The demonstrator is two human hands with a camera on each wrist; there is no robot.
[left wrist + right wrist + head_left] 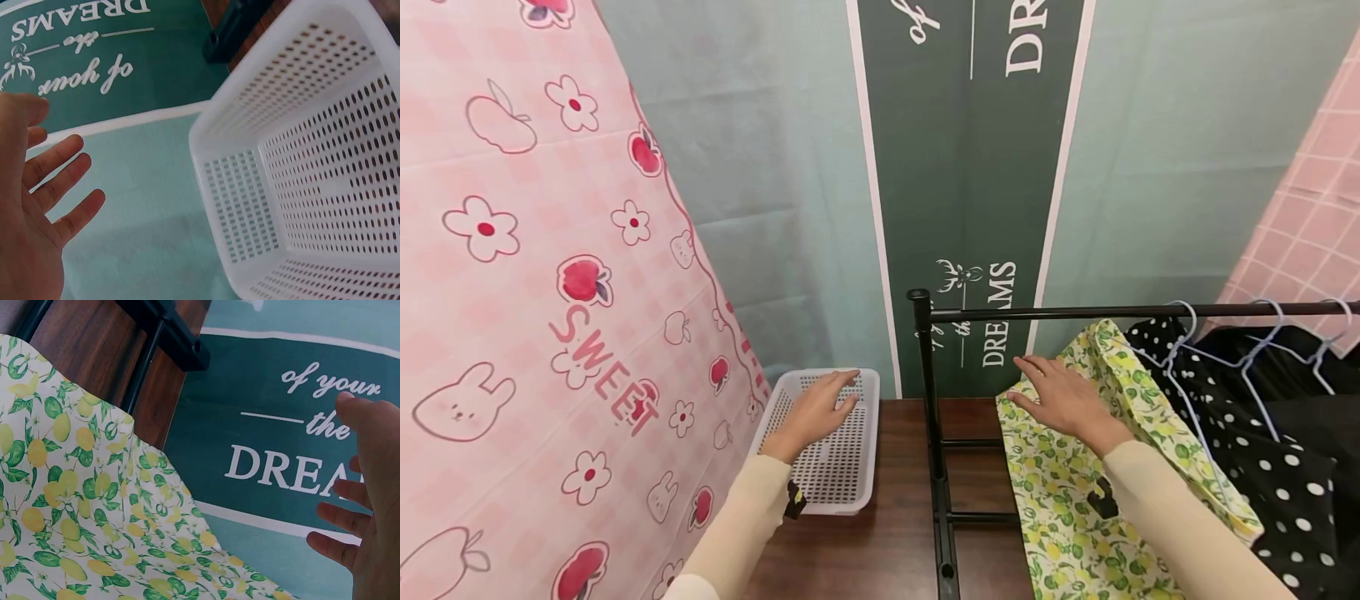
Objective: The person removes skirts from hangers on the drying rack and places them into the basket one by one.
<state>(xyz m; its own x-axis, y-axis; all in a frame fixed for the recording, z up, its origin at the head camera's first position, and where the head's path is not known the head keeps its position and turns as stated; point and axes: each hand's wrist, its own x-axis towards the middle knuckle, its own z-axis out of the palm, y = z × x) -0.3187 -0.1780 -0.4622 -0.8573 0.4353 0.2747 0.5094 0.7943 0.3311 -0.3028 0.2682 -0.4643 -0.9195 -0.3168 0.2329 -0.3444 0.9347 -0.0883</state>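
Note:
My left hand [822, 410] hovers above a white perforated plastic basket [868, 450], fingers loosely extended and holding nothing. In the left wrist view the basket's inside shows no contents. On the other side, my right hand [1063, 398] is held over a lemon-print cloth [1060, 508] that hangs from the rack on a light purple hanger [1176, 367]. Its fingers are spread, with nothing between them. In the right wrist view the hand [375, 487] appears apart from the lemon-print cloth [81, 506].
A black clothes rack [1045, 314] stands on the brown wooden surface [898, 500]. Beside the lemon cloth hang a black polka-dot garment [1292, 492] and other black clothing on purple hangers. A pink patterned curtain [587, 333] borders the left; a green printed curtain [970, 167] hangs behind.

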